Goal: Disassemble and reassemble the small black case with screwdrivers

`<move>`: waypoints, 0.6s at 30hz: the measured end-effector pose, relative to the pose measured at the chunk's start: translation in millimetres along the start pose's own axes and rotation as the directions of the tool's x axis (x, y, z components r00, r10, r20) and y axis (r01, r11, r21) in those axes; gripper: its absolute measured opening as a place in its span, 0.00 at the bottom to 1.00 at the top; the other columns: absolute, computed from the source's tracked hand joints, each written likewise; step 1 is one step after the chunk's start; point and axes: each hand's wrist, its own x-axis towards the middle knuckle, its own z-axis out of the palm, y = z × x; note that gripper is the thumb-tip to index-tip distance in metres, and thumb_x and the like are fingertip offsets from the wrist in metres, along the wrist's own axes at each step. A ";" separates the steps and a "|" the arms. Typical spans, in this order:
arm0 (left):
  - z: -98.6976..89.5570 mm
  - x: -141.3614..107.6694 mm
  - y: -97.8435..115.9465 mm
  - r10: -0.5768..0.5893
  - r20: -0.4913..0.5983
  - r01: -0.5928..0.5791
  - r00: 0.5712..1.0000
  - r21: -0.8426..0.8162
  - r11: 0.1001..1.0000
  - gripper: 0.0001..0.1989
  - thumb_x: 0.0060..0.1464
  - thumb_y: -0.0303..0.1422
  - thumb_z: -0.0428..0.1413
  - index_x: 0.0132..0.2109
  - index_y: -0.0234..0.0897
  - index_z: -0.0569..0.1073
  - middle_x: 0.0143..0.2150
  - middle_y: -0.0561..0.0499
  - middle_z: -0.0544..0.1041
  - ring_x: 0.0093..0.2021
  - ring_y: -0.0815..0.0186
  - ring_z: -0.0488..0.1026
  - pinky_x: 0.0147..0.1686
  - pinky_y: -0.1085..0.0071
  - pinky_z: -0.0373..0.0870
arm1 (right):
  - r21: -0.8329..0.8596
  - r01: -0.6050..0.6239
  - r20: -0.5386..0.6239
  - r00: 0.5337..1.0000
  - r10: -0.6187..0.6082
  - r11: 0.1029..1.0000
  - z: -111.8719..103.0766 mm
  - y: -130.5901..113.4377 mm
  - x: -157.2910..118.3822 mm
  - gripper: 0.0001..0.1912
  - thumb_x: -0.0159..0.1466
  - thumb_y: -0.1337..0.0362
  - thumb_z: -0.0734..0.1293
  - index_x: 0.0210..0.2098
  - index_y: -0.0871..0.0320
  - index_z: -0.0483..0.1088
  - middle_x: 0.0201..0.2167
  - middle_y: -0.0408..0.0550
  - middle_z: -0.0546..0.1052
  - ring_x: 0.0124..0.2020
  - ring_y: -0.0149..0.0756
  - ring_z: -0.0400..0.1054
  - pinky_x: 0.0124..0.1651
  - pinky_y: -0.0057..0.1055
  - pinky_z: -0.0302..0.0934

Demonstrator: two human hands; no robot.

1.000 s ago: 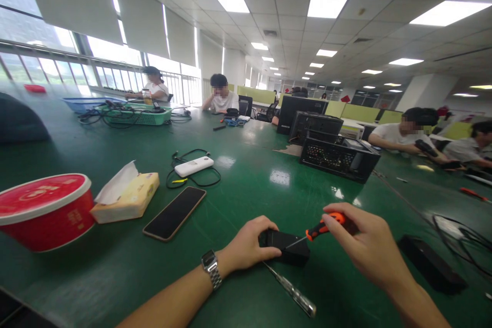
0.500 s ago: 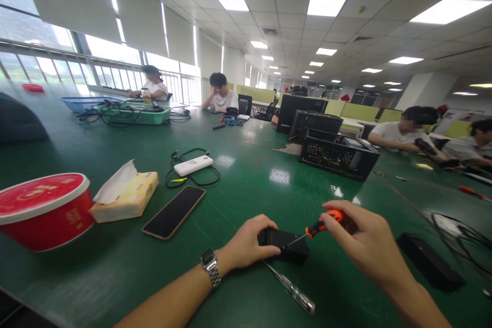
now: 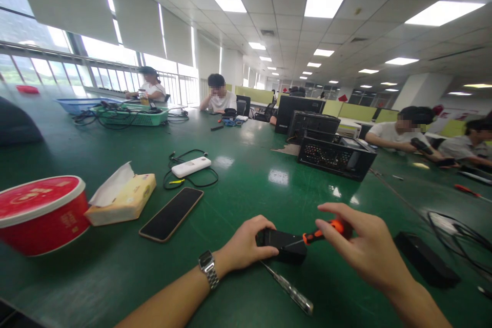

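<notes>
Bright open-plan office, window blinds at left; work is laid out on a glossy green table (image 3: 246, 200). A black box (image 3: 290, 246) is set on the table, near edge, between the hands. Its left end is gripped by the left hand (image 3: 248, 243), thumb on the near side, fingers curled around the far side. An orange-and-black screwdriver (image 3: 313, 237) is held loosely in the right hand (image 3: 365, 241): thumb in front of the handle, index finger lifted clear above it, other fingers mostly hidden. Shaft is angled down-left to the box's upper face; tip contact can't be confirmed, too small. A clear-handled screwdriver (image 3: 294, 294) is laid just below the box, its tip end near the left thumb. Phone (image 3: 171, 214), tissue pack (image 3: 128, 200) and red tub (image 3: 46, 218) are lined up to the left. A second black box (image 3: 426, 259) is placed right of the right hand, beside some cables (image 3: 457, 228). An opened computer case (image 3: 334, 159) is parked farther back.
</notes>
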 end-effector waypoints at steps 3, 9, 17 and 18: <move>-0.7 0.3 1.1 -0.011 0.003 0.011 1.000 0.009 1.000 0.19 0.49 0.40 0.64 0.46 0.38 0.73 0.43 0.49 0.73 0.43 0.61 0.70 0.44 0.68 0.65 | 0.041 0.031 0.018 0.999 -0.032 0.999 -1.5 -1.0 0.8 0.12 0.64 0.60 0.64 0.45 0.56 0.72 0.30 0.44 0.77 0.27 0.31 0.71 0.29 0.27 0.64; 1.0 -0.2 -1.5 0.000 -0.006 0.000 1.000 -0.001 1.000 0.19 0.49 0.39 0.65 0.47 0.38 0.73 0.43 0.50 0.73 0.43 0.61 0.70 0.43 0.69 0.64 | -0.002 0.020 0.042 0.999 -0.019 1.000 -1.2 1.3 0.3 0.11 0.64 0.56 0.65 0.42 0.55 0.73 0.21 0.40 0.73 0.21 0.31 0.68 0.26 0.27 0.63; 0.0 -0.3 0.3 -0.005 -0.006 0.005 1.000 -0.001 1.000 0.19 0.48 0.38 0.65 0.46 0.38 0.73 0.43 0.50 0.73 0.42 0.61 0.69 0.43 0.68 0.65 | 0.023 0.034 0.046 0.998 -0.035 0.999 -1.4 3.8 -0.2 0.12 0.64 0.57 0.65 0.44 0.56 0.73 0.23 0.40 0.74 0.21 0.30 0.67 0.26 0.27 0.62; 0.2 -0.2 -0.2 0.001 -0.007 -0.001 1.000 -0.001 1.000 0.19 0.49 0.39 0.65 0.46 0.38 0.73 0.43 0.50 0.73 0.42 0.62 0.69 0.43 0.68 0.65 | 0.009 0.026 0.034 0.999 -0.027 1.000 -1.6 3.9 -0.6 0.12 0.64 0.56 0.66 0.43 0.55 0.73 0.22 0.40 0.73 0.21 0.30 0.66 0.25 0.27 0.62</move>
